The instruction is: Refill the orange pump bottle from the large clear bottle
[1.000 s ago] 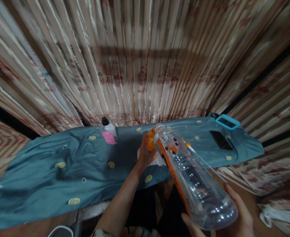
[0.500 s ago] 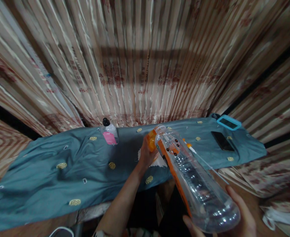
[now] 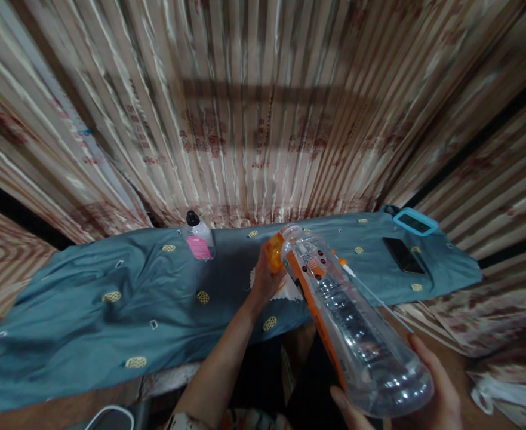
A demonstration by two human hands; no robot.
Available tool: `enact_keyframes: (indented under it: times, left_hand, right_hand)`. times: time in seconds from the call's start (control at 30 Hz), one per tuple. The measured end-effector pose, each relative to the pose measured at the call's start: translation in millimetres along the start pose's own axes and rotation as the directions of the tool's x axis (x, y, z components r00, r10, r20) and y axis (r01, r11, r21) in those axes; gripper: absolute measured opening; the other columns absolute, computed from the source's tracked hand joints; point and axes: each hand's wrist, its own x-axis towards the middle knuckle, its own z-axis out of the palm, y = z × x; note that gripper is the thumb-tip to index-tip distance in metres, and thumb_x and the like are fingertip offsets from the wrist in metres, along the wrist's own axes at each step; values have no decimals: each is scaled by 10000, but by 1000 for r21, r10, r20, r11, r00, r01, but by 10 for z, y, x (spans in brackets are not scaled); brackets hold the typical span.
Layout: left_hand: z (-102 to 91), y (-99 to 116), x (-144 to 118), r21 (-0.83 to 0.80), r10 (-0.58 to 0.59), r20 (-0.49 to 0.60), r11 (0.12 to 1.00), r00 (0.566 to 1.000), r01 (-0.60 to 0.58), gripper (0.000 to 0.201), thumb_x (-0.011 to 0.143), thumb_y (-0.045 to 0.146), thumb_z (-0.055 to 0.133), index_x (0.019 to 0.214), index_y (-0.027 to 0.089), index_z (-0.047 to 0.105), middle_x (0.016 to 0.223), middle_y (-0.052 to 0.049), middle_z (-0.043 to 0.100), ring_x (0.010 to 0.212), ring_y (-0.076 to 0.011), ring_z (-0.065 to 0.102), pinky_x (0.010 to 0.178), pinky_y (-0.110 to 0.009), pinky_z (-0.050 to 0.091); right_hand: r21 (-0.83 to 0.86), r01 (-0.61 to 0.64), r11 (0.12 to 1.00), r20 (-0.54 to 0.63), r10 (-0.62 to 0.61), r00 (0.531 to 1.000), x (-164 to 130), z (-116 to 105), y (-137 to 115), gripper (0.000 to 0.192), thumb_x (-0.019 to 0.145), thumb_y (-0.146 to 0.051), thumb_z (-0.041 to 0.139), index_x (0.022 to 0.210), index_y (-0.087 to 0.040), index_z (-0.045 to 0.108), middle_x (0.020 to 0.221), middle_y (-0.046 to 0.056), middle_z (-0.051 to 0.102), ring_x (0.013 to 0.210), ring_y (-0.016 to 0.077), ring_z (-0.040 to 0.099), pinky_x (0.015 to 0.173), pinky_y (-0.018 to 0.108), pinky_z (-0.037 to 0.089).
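My right hand [image 3: 437, 394] is wrapped around the base of a large clear plastic bottle [image 3: 356, 322] with an orange label, thumb and fingers on either side. The bottle is tilted, its uncapped-looking neck pointing away from me. In my left hand [image 3: 266, 276] is a translucent orange object [image 3: 275, 252], pressed close against the bottle's neck; my fingers hide its full shape. Partly behind the bottle lies a spray nozzle [image 3: 344, 263] with an orange head, white collar and long thin tube. Under my left hand sits a white packet with a zigzag edge [image 3: 289, 291].
A clear bottle with a pink label and black cap [image 3: 200, 239] stands left on the teal patterned cloth [image 3: 88, 322]. At the right lie a black phone [image 3: 403, 255] and a blue-framed device [image 3: 415, 221]. A striped curtain [image 3: 263, 107] hangs behind the table.
Both hands keep the same hold on the bottle and the orange object. The view shifts only slightly.
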Motion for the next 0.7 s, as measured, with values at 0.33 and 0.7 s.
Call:
enact_keyframes:
  times: [0.33, 0.7]
  left_hand:
    - [2, 15, 13, 9, 37, -9, 999, 999, -37, 602, 867, 406, 769, 1388, 238, 520, 1237, -89, 686, 1052, -260, 688, 932, -414, 588]
    - [14, -4, 5, 5, 29, -30, 1000, 999, -29, 592, 868, 451, 778, 1365, 242, 532, 1218, -84, 692, 1007, -247, 696, 891, -408, 603]
  right_hand:
    - [-21, -94, 995, -20, 93, 995, 6, 28, -106, 1084, 661, -478, 962, 1605, -260, 475, 1277, 126, 663, 959, 242, 694, 626, 270, 598]
    - [-21, -85, 996, -15, 85, 996, -3, -12, 4, 1123, 647, -495, 966, 1615, -244, 455, 1275, 133, 672, 990, 259, 712, 664, 293, 636]
